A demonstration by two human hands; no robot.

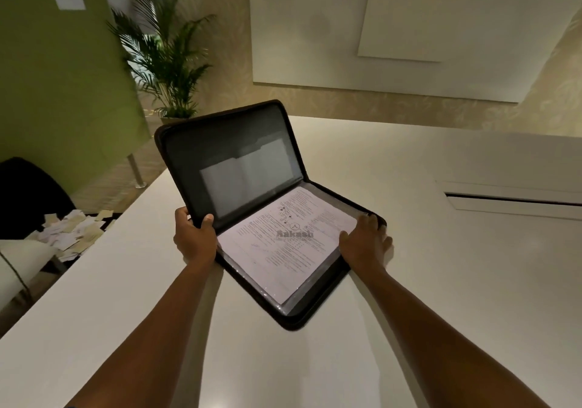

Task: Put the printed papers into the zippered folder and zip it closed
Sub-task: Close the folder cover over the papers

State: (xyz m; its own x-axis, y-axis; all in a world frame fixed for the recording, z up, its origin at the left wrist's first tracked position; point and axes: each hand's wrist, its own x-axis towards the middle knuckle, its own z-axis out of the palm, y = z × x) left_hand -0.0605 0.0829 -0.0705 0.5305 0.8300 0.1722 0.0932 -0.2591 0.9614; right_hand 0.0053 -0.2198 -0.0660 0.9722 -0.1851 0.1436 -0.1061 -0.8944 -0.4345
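Observation:
A dark zippered folder point(201, 155) sits half open on the white table point(441, 281), its left cover raised like a lid. The printed papers point(283, 240) lie flat inside the right half, under a clear sleeve. My left hand point(193, 237) grips the lower edge of the raised cover, thumb on its inner face. My right hand point(365, 240) rests flat on the folder's right edge, fingers spread, next to the papers. The zipper pull is not visible.
The table's left edge runs diagonally past my left arm. Beyond it, scattered paper slips point(71, 233) lie low beside a dark chair point(28, 193). A potted palm point(167, 55) stands by the green wall. A slot point(510, 199) is cut into the tabletop at right.

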